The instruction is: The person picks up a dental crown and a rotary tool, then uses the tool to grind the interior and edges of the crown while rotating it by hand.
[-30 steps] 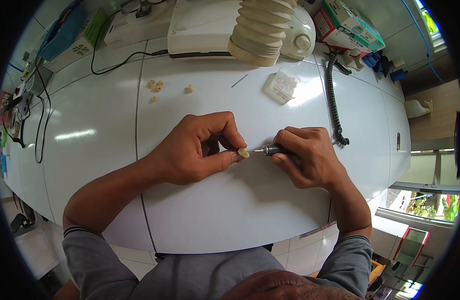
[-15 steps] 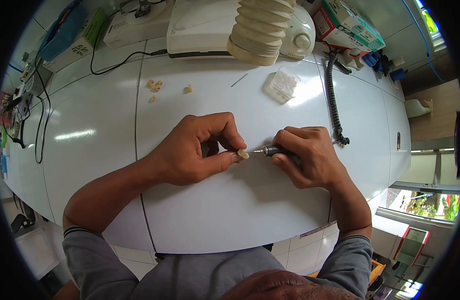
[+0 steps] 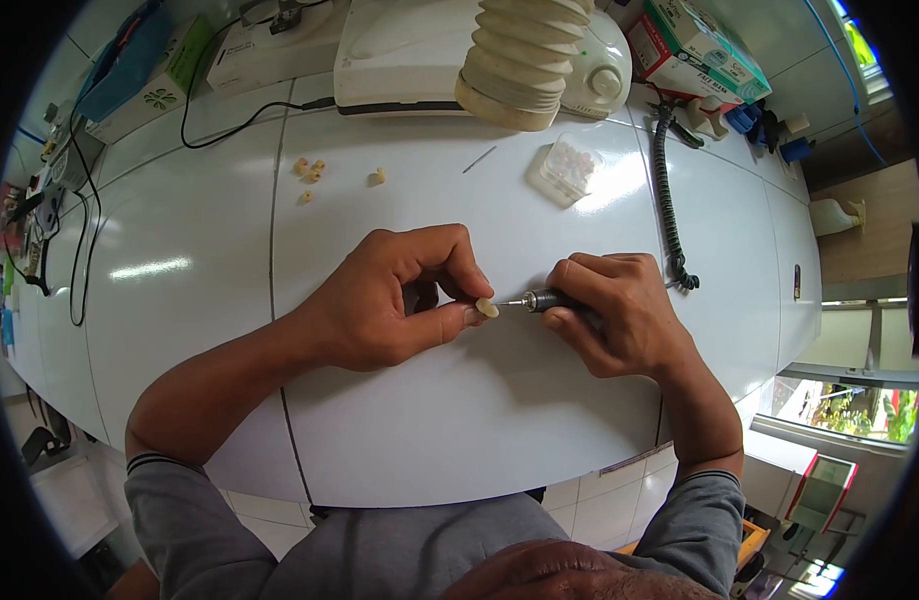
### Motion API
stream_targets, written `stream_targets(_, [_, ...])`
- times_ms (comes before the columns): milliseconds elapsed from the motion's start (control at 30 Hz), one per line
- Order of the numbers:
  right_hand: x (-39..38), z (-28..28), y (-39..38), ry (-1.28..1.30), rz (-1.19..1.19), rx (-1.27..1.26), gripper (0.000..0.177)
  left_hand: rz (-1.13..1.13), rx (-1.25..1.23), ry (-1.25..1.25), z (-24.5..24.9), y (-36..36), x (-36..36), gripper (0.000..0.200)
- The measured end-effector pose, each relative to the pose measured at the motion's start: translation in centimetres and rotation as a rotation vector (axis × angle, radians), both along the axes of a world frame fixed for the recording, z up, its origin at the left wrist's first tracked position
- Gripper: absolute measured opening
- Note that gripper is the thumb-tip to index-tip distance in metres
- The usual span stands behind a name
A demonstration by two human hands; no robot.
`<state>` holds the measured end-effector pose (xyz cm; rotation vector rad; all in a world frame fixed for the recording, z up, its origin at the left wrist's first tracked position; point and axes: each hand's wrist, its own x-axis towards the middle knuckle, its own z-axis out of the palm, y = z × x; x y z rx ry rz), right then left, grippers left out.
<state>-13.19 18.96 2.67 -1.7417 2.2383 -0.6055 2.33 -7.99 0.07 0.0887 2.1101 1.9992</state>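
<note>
Between the thumb and index finger of my left hand (image 3: 395, 295) is a small cream-coloured piece (image 3: 488, 308). My right hand (image 3: 620, 310) is wrapped round a dark handpiece (image 3: 548, 301) with a thin metal bit. The bit points left and its tip meets the cream piece or lies right beside it; the exact contact is too small to tell. Both hands are held over the white table (image 3: 460, 430), in front of my chest.
Several small yellowish pieces (image 3: 310, 171) lie at the back left, with another piece (image 3: 379, 176) nearer the middle. Behind my hands are a thin metal rod (image 3: 480, 159), a clear box of whitish pieces (image 3: 572, 166), a ribbed hose (image 3: 520, 70) and a coiled cable (image 3: 666, 190).
</note>
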Motion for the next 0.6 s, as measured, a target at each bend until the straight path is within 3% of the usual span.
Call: stream_targets(600, [0.43, 0.49, -0.16, 0.07, 0.0, 0.024, 0.024, 0.017, -0.04, 0.035, 0.33, 0.19, -0.05, 0.016])
